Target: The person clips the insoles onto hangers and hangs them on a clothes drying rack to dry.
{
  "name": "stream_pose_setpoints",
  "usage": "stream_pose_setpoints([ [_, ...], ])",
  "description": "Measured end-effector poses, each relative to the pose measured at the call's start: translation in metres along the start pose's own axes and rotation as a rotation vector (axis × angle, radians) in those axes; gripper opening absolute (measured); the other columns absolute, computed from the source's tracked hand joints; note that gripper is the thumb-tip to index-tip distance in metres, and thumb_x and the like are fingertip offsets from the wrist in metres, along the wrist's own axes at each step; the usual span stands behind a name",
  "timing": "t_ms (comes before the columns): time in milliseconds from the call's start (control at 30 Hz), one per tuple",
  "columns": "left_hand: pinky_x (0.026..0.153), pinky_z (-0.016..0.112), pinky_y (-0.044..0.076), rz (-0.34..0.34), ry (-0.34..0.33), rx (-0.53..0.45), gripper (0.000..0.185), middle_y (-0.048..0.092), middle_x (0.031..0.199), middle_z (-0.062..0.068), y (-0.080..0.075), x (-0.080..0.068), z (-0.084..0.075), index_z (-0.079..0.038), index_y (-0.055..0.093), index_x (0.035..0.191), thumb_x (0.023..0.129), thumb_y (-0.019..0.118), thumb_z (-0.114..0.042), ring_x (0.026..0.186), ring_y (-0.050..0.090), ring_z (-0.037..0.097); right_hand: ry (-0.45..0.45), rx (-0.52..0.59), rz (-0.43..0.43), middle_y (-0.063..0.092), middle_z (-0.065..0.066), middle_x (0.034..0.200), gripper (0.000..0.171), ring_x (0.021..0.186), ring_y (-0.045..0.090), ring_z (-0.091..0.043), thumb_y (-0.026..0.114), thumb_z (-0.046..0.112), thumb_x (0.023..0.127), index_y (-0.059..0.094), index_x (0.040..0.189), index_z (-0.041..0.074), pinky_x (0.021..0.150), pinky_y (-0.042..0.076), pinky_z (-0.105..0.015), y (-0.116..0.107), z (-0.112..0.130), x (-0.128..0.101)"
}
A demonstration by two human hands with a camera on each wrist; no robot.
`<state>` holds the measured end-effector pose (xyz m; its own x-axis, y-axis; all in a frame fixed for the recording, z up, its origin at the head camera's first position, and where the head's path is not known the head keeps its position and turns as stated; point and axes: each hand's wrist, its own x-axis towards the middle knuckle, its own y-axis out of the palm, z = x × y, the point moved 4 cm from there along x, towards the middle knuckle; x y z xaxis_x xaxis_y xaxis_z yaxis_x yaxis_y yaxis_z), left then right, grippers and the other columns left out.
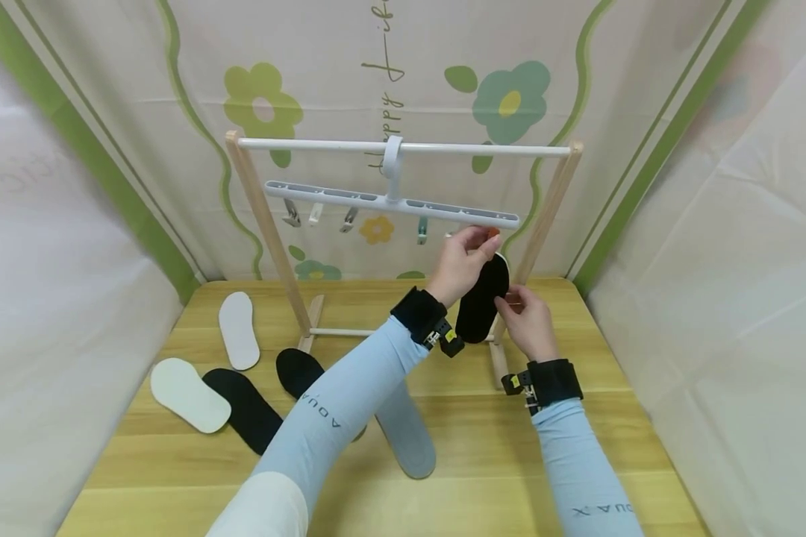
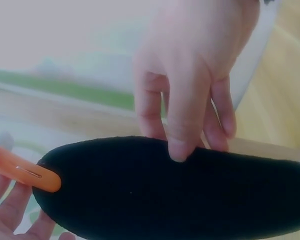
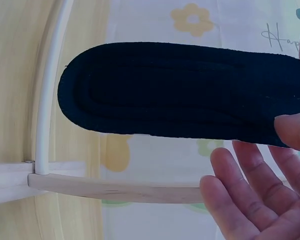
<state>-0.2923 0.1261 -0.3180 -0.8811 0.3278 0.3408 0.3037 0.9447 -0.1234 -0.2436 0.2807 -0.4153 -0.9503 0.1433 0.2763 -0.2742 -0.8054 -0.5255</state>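
I have the black insole [image 1: 482,298] hanging right of centre in the head view, its upper end just under the right end of the white clip hanger [image 1: 389,200]. In the left wrist view the orange clip [image 2: 25,175] at lower left already overlaps the tip of the insole, though I cannot tell whether it truly bites.

My left hand [image 1: 462,261] is raised to that clip, fingers curled and pinching it at the hanger's underside. My right hand [image 1: 528,321] steadies the insole lower down: the thumb presses its edge at the right border of the right wrist view, while the other fingers lie spread and relaxed beneath it.

To do this well, I would keep the insole hanging straight down, so that its tip sits deep between the clip's halves and not merely on the lip. I judge the risk is a shallow bite, which would let the insole slip. The right hand should support only lightly, without pulling downward on the hanger.

Behind stands the wooden rack [image 1: 263,224] with its white rail. At lower left of the head view, other insoles [image 1: 242,328] lie on the wooden table [image 1: 497,462], white, black and grey.
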Motion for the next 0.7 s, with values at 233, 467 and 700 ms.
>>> stream_pose_setpoints([
  [233,0.091,0.021,0.05,-0.015,-0.002,0.048,0.038,0.065,0.122,0.006,0.0,0.003,0.005,-0.006,0.061,0.131,0.099,0.061,-0.028,0.111,0.06,0.012,0.02,0.001,0.023,0.065,-0.019,0.113,0.038,0.103,0.062,-0.034,0.061,0.027,0.1,0.058,0.131,0.004,0.087,0.051,-0.047,0.0,-0.005,0.001],
  [467,0.09,0.021,0.05,-0.014,0.001,0.077,0.038,0.065,0.121,0.003,0.001,0.006,0.007,-0.007,0.062,0.13,0.099,0.062,-0.029,0.11,0.06,0.011,0.043,-0.02,0.042,0.066,-0.019,0.113,0.04,0.104,0.063,-0.037,0.06,0.024,0.101,0.056,0.136,0.006,0.086,0.052,-0.049,-0.009,-0.001,-0.006],
  [700,0.091,0.02,0.05,-0.011,0.014,0.085,0.041,0.065,0.123,0.005,0.001,0.009,0.007,-0.005,0.062,0.13,0.099,0.061,-0.032,0.11,0.06,0.013,0.053,-0.027,0.039,0.065,-0.021,0.118,0.039,0.106,0.062,-0.039,0.059,0.021,0.101,0.055,0.136,0.005,0.081,0.053,-0.051,-0.02,-0.01,-0.018],
])
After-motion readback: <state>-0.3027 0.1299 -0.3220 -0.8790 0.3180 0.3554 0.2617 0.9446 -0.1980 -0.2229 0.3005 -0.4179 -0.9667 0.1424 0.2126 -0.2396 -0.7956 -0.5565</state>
